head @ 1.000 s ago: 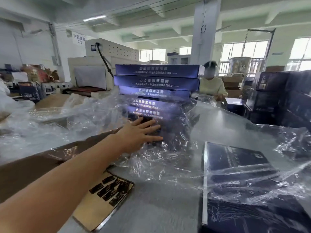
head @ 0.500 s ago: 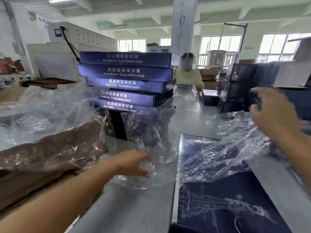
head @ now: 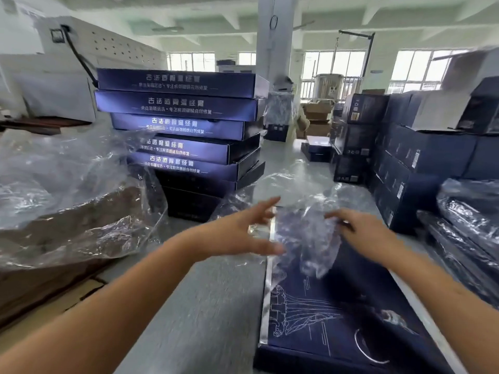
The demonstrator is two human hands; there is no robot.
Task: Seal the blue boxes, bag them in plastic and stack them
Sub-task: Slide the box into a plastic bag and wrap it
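Fingers (head: 266, 205) of your left hand (head: 237, 234) are spread and straight, released and grasping nothing. The hand hovers over the table (head: 216, 292), just beside the left edge of the box (head: 337, 306).

Fingers (head: 336, 215) of your right hand (head: 364, 234) reach left into the film (head: 305, 233). They touch it, but motion blur hides whether they pinch it, so their state cannot be told.

Locate the task items as follows:

- The box lies flat on the table in front of you, printed lid up and long side running away from you. A silver strip runs along its left edge.
- The film is clear and bunched, and stands up between your two hands. It covers the far end of the box, while the near end is bare.
- The stack (head: 178, 125) of blue boxes stands on the table beyond your left hand, well apart from the flat box. Its boxes sit unevenly, with the edges not aligned.

Note the surroundings:

- A brown carton (head: 67, 225) draped in loose clear plastic sits at your left.
- Dark cartons (head: 418, 152) are piled at your right, with wrapped boxes (head: 464, 225) in front of them.
- A person (head: 283, 109) stands at the far end of the table, beside a pillar (head: 274, 36).
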